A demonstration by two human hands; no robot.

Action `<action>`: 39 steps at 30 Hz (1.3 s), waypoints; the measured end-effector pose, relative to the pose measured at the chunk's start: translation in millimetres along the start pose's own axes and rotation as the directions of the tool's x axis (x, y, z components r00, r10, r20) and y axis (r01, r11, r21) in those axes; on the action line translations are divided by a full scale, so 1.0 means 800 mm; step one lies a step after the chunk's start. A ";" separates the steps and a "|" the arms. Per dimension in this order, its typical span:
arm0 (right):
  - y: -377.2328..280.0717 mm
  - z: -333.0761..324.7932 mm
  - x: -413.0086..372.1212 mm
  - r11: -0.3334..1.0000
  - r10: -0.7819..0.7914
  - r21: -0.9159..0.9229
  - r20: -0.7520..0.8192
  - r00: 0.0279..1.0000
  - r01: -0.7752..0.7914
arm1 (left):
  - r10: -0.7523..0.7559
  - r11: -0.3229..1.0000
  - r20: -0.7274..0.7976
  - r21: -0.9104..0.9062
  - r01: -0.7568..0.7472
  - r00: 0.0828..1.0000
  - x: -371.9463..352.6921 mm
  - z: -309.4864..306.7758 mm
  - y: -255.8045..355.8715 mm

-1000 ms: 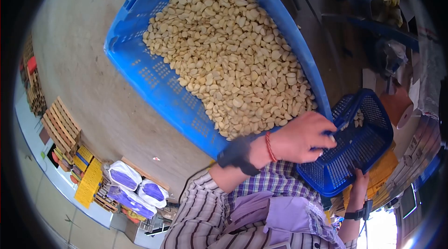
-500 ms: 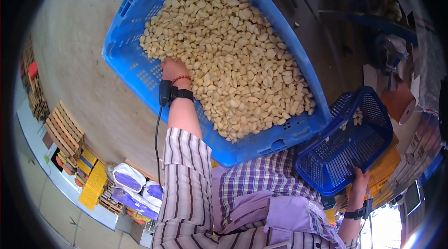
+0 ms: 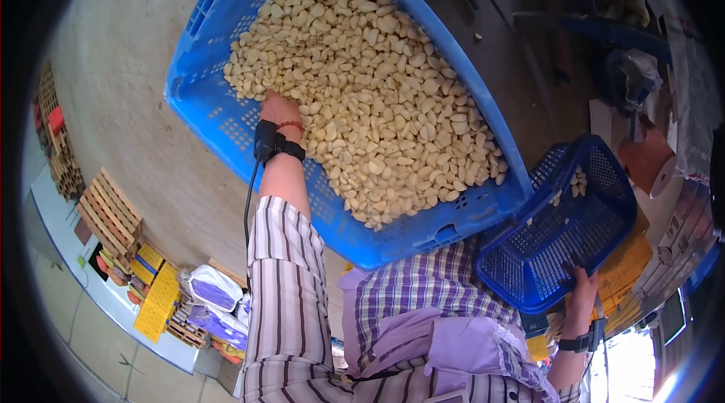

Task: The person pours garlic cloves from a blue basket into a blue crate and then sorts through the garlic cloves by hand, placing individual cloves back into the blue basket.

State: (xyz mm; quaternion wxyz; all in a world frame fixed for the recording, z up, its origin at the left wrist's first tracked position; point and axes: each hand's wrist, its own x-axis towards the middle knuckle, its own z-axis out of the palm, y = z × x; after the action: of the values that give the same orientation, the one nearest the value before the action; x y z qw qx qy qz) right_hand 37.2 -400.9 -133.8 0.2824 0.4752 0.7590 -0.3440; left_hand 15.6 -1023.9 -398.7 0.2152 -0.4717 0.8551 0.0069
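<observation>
A big blue perforated crate [image 3: 200,112] holds a broad pile of pale pieces that look like peeled garlic cloves [image 3: 370,93]. My left hand [image 3: 280,110] reaches down into it, at the pile's left edge near the crate's bare floor. Only the back of that hand shows; its fingers are curled under and hidden, so what they hold cannot be seen. At the lower right, my right hand [image 3: 581,293] grips the near rim of a smaller dark blue basket [image 3: 521,271]. A few loose cloves [image 3: 578,182] lie inside that basket, which tilts beside the crate's corner.
A yellow-orange crate [image 3: 623,263] stands under the basket's right side. A brownish-red rounded object [image 3: 646,158] is beyond it. Wooden pallets [image 3: 111,208], yellow crates [image 3: 158,301] and white-and-purple sacks [image 3: 215,287] stand at the far left. A cable runs from my left wrist.
My left wrist and forearm have shifted slightly left, with the hand still at the edge of the pile. The right hand keeps its hold on the basket, almost unmoved.
</observation>
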 end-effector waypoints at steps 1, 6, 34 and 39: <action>-0.004 0.002 -0.001 1.000 -0.005 -0.010 -0.002 1.000 0.005 | 0.002 1.000 0.013 -0.016 -0.001 1.000 -0.003 -0.007 0.003; -0.004 0.002 -0.003 1.000 -0.027 0.001 0.006 1.000 0.027 | -0.082 0.769 0.014 -0.635 0.072 0.997 -0.053 -0.006 0.014; -0.006 0.007 0.001 0.999 -0.003 -0.050 -0.055 0.998 0.000 | -0.110 -0.192 0.474 -0.872 0.450 0.873 0.012 0.025 0.178; 0.008 -0.010 0.015 0.997 -0.051 -0.055 0.052 0.997 0.053 | 0.550 0.142 0.188 -0.981 0.131 0.814 -0.055 -0.001 0.186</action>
State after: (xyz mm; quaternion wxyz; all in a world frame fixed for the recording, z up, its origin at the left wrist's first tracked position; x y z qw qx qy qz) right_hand 37.3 -386.0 -139.7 0.3056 0.4383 0.7732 -0.3416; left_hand -84.3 -906.0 -410.0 0.0782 -0.3421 0.6126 0.7082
